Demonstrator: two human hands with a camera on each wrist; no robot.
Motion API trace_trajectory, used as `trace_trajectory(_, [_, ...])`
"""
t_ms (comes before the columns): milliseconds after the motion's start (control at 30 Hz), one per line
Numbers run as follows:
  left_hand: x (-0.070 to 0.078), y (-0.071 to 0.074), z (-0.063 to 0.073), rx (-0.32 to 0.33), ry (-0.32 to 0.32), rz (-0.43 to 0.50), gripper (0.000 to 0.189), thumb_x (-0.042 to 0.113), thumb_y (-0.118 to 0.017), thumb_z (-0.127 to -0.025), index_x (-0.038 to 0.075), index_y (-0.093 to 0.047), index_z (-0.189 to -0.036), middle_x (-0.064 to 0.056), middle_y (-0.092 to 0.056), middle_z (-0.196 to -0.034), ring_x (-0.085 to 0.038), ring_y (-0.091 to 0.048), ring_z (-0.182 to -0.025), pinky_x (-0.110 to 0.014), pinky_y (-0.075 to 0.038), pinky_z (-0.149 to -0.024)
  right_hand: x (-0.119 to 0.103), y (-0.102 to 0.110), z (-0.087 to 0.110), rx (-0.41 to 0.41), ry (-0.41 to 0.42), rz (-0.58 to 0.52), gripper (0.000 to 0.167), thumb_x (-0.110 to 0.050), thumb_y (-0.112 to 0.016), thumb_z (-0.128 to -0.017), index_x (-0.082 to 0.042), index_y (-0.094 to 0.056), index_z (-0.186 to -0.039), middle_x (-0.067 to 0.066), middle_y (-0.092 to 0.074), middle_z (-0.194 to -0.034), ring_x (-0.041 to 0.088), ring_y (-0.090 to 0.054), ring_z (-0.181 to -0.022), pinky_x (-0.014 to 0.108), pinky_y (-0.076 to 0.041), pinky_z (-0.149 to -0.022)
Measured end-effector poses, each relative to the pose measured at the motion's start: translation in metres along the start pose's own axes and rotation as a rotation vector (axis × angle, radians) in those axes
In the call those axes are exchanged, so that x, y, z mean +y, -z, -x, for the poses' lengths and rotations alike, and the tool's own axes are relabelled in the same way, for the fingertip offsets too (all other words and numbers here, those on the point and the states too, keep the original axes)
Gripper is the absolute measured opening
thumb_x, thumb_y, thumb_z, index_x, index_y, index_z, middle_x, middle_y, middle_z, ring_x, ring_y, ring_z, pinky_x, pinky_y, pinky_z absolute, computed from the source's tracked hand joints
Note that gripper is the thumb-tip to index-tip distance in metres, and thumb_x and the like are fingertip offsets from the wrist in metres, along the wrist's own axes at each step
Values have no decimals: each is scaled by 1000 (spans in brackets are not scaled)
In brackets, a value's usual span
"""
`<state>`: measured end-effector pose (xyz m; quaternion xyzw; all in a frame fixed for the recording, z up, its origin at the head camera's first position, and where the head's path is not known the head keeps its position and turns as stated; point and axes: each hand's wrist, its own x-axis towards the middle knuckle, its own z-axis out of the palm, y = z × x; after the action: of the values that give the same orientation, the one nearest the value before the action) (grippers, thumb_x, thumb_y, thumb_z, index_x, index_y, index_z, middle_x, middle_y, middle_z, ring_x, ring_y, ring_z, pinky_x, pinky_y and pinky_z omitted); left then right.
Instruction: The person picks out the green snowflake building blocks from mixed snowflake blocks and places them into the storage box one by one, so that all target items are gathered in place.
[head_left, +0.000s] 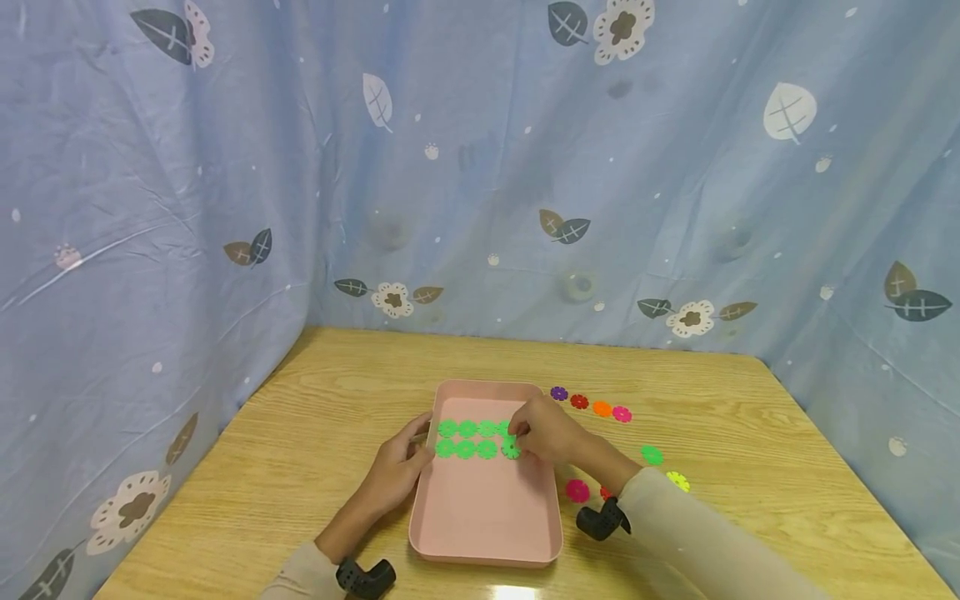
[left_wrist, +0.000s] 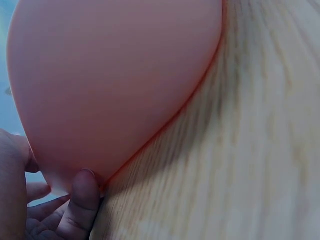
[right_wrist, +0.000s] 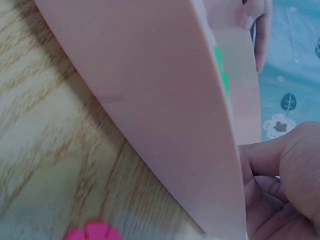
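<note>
A pink tray (head_left: 487, 517) lies on the table with two rows of green flower-shaped discs (head_left: 467, 428) across its upper half. My left hand (head_left: 396, 468) grips the tray's left wall, thumb at the rim and fingers along the outside; the left wrist view shows the thumb (left_wrist: 84, 197) against the wall. Over the right end of the rows, my right hand (head_left: 547, 432) has curled fingers and pinches a green flower disc (head_left: 511, 450), partly covering the disc above it. In the right wrist view the tray's wall hides those fingertips.
Right of the tray, a purple disc (head_left: 558, 393), a red one (head_left: 579, 402), an orange one (head_left: 602, 408) and a pink one (head_left: 622, 414) form a slanted row. Nearer lie a green disc (head_left: 652, 455), a yellow disc (head_left: 678, 481) and a magenta disc (head_left: 577, 491). A patterned curtain (head_left: 480, 167) surrounds the table.
</note>
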<state>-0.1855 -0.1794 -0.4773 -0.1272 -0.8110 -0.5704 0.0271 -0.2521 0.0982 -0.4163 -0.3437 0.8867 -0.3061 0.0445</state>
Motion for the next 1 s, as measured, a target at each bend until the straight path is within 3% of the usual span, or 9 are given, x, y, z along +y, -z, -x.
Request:
trace_trajectory(100, [1,0,0,-3,0,1,57,8,-53,-103,3,-34,-156,-23,-48,-149,-30,-66,-111,-28,-58,-81,-2,-1,-1,1,-11,44,16,12,-72,-82,4,-78,-95,12,-76,-87,9,-66,-74,29,-57,-71])
trace_trajectory(267, [1,0,0,-3,0,-7,57,8,-52,-103,2,-33,-157,-23,-47,-150,-27,-67,-106,-27,-57,-78,-3,-2,-1,2,-21,37,15,11,-71,-85,7,-77,-98,14,-76,-89,11,-69,-67,32,-59,-72])
trace_trajectory(633, [1,1,0,-2,8,-21,57,7,-52,-103,2,-33,-156,-24,-47,-149,-22,-67,-98,-27,-57,-77,-1,0,1,14,-3,-17,14,11,-69,-86,7,-76,-97,14,-76,-86,15,-71,-68,26,-59,-66])
trace_trajectory(767, [0,0,-1,11,9,-26,56,8,-52,-103,2,-34,-156,-22,-49,-148,-26,-66,-107,-27,-57,-80,1,0,0,1,76,28,14,9,-72,-86,4,-79,-97,13,-77,-91,14,-71,-74,23,-57,-68])
trace_trajectory(933, [-1,-1,-1,15,5,-28,56,9,-53,-103,3,-35,-156,-21,-50,-148,-28,-65,-112,-28,-57,-82,3,-2,1,-67,193,178,9,0,-75,-88,-5,-82,-90,3,-78,-91,10,-69,-80,20,-54,-71])
trace_trajectory(1000, [-1,-1,-1,14,5,-28,56,9,-53,-103,3,-35,-156,-20,-50,-148,-28,-65,-111,-28,-56,-82,4,-2,2,-86,202,216,9,-1,-76,-87,-8,-82,-86,1,-77,-89,9,-65,-79,20,-52,-71])
